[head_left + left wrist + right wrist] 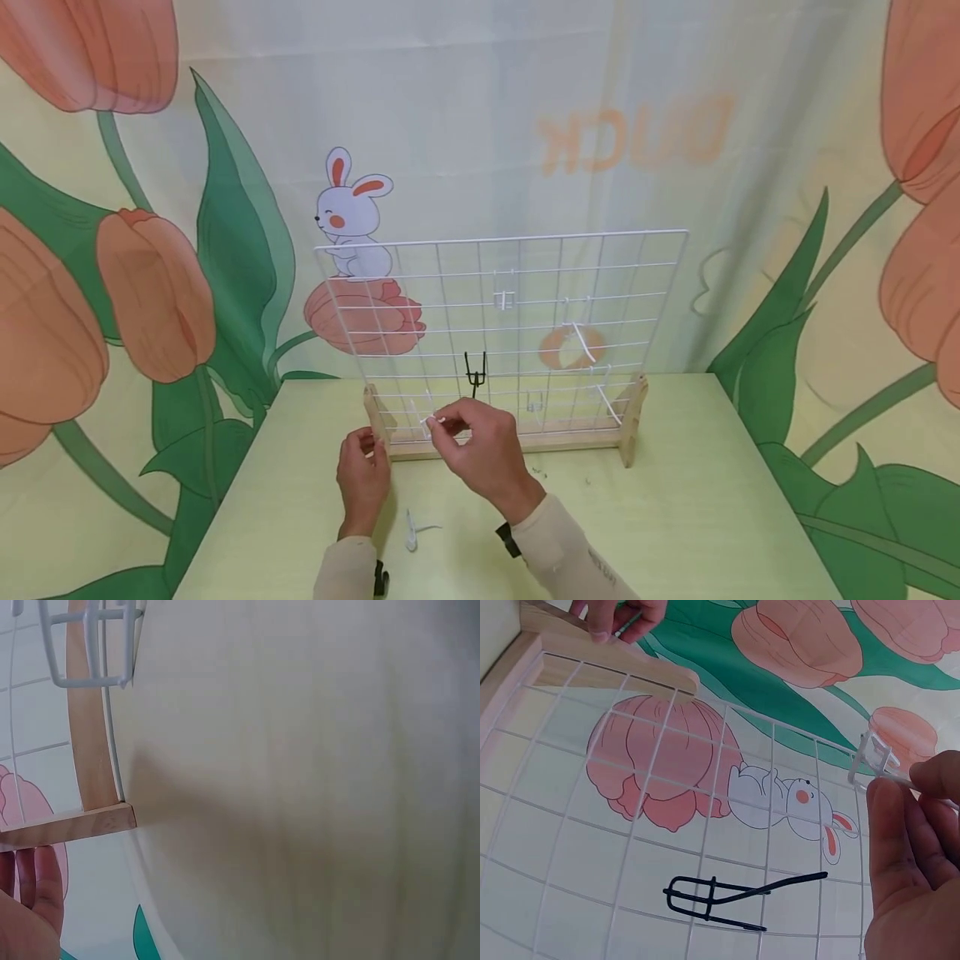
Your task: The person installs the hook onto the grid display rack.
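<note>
A white wire grid panel (517, 283) stands upright in a wooden base on the pale green table (675, 500). My left hand (369, 446) holds the left wooden foot (372, 408) of the base, fingers behind it and thumb in front; this foot (607, 671) also shows in the right wrist view with the left hand (619, 615) on it. My right hand (441, 423) pinches a small white hook (432, 423) close in front of the panel's lower left squares. The white hook (876, 759) sits between thumb and fingers. A black hook (475, 375) hangs on the grid just above.
Several white hooks hang on the grid, one (504, 298) in the middle and one (581, 340) to the right. Another loose white hook (415, 529) lies on the table between my forearms. A tulip and rabbit curtain (352, 217) hangs behind.
</note>
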`<action>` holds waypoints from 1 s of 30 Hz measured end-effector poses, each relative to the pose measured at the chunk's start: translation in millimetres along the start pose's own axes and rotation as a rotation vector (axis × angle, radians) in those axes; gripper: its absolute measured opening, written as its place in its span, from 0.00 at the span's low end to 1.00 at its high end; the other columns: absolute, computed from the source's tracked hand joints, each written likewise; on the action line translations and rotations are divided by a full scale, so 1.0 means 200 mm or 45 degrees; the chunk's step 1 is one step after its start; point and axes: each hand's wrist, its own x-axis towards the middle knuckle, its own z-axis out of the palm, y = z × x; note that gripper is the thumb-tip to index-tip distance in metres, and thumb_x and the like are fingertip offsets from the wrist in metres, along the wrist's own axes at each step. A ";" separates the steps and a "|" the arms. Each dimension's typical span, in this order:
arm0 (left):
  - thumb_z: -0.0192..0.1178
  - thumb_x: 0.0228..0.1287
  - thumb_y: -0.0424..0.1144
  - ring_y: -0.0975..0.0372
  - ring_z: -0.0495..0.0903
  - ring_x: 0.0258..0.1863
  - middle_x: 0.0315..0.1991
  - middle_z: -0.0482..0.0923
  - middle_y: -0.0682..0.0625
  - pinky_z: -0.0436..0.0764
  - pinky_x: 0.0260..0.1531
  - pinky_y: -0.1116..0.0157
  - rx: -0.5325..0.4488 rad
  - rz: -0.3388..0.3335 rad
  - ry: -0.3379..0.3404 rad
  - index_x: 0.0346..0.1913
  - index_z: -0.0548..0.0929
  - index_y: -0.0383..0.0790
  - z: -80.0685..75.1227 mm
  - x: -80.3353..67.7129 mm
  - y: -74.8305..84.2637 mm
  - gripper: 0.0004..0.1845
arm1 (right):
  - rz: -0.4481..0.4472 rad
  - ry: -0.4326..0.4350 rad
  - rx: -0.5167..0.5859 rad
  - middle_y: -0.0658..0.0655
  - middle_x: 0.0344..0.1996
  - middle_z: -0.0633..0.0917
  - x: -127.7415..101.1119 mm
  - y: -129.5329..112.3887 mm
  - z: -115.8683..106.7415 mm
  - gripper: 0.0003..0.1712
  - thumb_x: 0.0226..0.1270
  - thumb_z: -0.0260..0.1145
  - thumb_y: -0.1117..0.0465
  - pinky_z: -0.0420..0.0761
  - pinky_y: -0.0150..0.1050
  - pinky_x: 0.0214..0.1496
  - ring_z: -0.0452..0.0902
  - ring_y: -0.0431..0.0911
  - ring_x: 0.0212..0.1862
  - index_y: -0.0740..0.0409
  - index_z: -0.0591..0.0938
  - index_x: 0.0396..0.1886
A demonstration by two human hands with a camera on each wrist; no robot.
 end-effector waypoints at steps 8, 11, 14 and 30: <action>0.60 0.77 0.36 0.47 0.86 0.52 0.53 0.81 0.39 0.88 0.51 0.47 -0.025 -0.011 -0.012 0.61 0.77 0.34 0.00 0.00 0.00 0.15 | 0.008 0.107 -0.064 0.53 0.30 0.91 0.08 0.05 0.01 0.06 0.62 0.78 0.66 0.88 0.30 0.35 0.87 0.40 0.29 0.58 0.87 0.36; 0.61 0.77 0.36 0.48 0.87 0.51 0.52 0.82 0.40 0.88 0.51 0.48 -0.042 -0.001 -0.006 0.61 0.77 0.35 0.00 0.00 -0.01 0.15 | 0.012 0.147 -0.099 0.54 0.31 0.91 0.11 0.07 0.02 0.07 0.62 0.78 0.66 0.88 0.31 0.34 0.87 0.41 0.29 0.60 0.87 0.36; 0.61 0.77 0.36 0.48 0.87 0.51 0.52 0.82 0.40 0.88 0.51 0.49 -0.040 0.011 -0.006 0.60 0.77 0.35 0.00 0.00 -0.01 0.15 | 0.023 0.178 -0.129 0.54 0.31 0.91 0.14 0.10 0.04 0.06 0.63 0.78 0.66 0.88 0.32 0.35 0.87 0.42 0.29 0.60 0.87 0.35; 0.60 0.78 0.37 0.48 0.87 0.51 0.52 0.82 0.40 0.87 0.50 0.49 -0.023 0.010 -0.016 0.60 0.77 0.35 -0.01 -0.01 -0.01 0.15 | 0.087 0.326 -0.151 0.56 0.30 0.91 0.23 0.17 0.13 0.05 0.66 0.76 0.65 0.90 0.35 0.36 0.88 0.44 0.30 0.61 0.88 0.35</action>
